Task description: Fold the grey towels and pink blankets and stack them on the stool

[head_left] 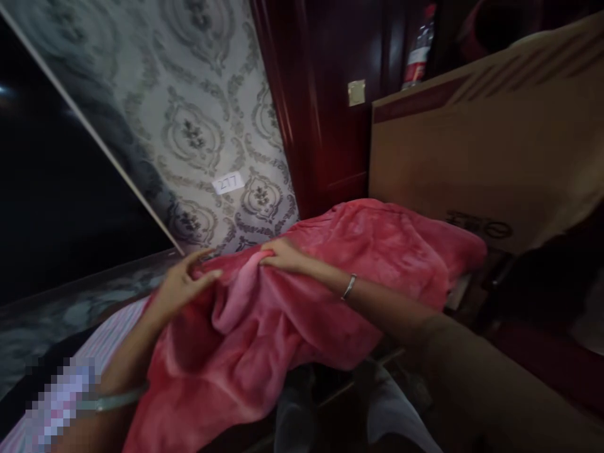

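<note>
Right hand (285, 257), its fingertips and thumb closed together, pinches a raised fold of the pink blanket (302, 314); left hand (182, 280), just beside that fold, has thumb and fingers spread well apart and grips nothing, though whether it touches the fabric cannot be told; each forearm bears a bracelet (349, 287); the blanket lies rumpled beneath both hands, spreading rightward to a cardboard box (472, 145) and hanging toward the lower left, beside striped fabric (120, 318); beyond stand patterned wallpaper (195, 135) with a label (228, 183) reading 277, a dark red door (325, 126), and, behind the box's upper edge, a red-capped bottle (419, 56); a dark panel (61, 176) occupies the left.
</note>
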`<state>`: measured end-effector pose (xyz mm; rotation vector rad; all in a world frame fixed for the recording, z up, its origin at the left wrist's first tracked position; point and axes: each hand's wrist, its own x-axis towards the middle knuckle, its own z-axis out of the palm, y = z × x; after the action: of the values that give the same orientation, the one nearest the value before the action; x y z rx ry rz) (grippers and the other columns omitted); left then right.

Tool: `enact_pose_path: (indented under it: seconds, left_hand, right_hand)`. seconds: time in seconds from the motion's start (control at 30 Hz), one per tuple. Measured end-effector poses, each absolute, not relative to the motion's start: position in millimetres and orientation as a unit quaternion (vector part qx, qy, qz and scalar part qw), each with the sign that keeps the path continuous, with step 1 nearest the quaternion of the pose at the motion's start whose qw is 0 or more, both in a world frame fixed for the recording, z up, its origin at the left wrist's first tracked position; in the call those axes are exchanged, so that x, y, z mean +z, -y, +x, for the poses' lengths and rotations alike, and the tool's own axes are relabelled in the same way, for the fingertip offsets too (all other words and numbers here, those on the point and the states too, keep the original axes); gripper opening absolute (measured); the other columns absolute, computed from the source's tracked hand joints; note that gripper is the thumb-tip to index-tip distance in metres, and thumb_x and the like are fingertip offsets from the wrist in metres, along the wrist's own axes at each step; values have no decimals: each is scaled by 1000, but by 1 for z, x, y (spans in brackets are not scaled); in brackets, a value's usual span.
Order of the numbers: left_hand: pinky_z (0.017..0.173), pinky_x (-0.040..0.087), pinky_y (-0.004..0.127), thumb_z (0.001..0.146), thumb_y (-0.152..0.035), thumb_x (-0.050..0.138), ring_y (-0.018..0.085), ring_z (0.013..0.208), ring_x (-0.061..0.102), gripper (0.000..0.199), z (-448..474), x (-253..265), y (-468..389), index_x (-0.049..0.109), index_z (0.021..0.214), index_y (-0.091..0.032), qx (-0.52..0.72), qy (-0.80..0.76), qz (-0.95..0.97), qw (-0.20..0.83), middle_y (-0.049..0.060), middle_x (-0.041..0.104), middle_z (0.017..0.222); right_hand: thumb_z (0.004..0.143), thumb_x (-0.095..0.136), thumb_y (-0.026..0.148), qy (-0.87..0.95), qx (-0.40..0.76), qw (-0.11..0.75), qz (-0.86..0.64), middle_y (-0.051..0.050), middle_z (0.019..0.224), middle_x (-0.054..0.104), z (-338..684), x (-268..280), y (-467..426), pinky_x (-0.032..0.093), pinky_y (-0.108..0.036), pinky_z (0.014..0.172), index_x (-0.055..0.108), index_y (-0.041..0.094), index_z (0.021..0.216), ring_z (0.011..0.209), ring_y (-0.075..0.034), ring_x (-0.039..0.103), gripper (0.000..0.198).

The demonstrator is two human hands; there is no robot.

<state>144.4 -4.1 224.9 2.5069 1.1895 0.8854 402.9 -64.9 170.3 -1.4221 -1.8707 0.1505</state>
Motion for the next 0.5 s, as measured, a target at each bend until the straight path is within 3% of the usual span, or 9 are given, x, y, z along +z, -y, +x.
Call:
enact_pose_path:
  seconds: [0.07, 0.17, 0.23, 0.3, 0.37, 0.43, 0.5]
  left_hand:
    - [59, 45, 27, 64, -67, 71, 18, 62, 57, 79, 178, 197, 5, 68, 126, -18, 240, -342, 898, 140, 0, 67, 73]
    - [68, 50, 31, 72, -65, 60, 23, 75, 66, 57, 212, 169, 4, 75, 103, -21, 205, -288, 923, 150, 5, 75, 84]
    - [65, 49, 31, 77, -62, 53, 23, 70, 64, 45, 216, 165, 2, 74, 83, -22, 220, -284, 925, 122, 5, 72, 77]
    - [61, 48, 30, 78, -61, 53, 21, 67, 61, 43, 210, 168, 1, 71, 71, -23, 251, -276, 924, 82, 5, 67, 71]
    - [65, 51, 30, 77, -62, 55, 22, 73, 64, 44, 197, 174, 1, 72, 72, -23, 284, -270, 917, 70, 6, 70, 78]
    - [73, 54, 30, 76, -64, 57, 24, 83, 68, 46, 183, 179, -1, 76, 84, -23, 300, -283, 906, 92, 6, 75, 90]
    - [76, 56, 30, 74, -65, 60, 25, 89, 71, 49, 172, 180, -5, 77, 93, -24, 289, -314, 896, 120, 4, 78, 98]
  right_hand:
    - [85, 63, 25, 743, 52, 373, -553, 3, 78, 66, 394, 168, 72, 35, -26, 65, 61, 21, 73, 74, -14, 55, 13]
    - [88, 64, 27, 752, 29, 373, -543, 3, 85, 70, 393, 159, 77, 42, -26, 70, 67, 25, 79, 81, -17, 61, 9]
    - [90, 66, 31, 756, 1, 401, -517, 3, 102, 72, 406, 146, 77, 49, -30, 84, 71, 29, 95, 97, -20, 64, 7]
    - [89, 70, 34, 735, -21, 447, -509, 2, 124, 69, 434, 127, 76, 47, -36, 102, 69, 32, 115, 117, -23, 60, 27]
    - [87, 71, 31, 692, -27, 480, -538, -3, 134, 65, 476, 103, 78, 43, -42, 112, 67, 29, 125, 127, -25, 56, 38]
    - [89, 66, 26, 653, -29, 486, -580, -11, 130, 67, 527, 76, 86, 43, -50, 111, 68, 21, 123, 123, -29, 58, 35]
    - [90, 60, 23, 594, -39, 473, -649, -12, 129, 68, 579, 50, 99, 42, -52, 112, 69, 21, 123, 123, -28, 59, 34]
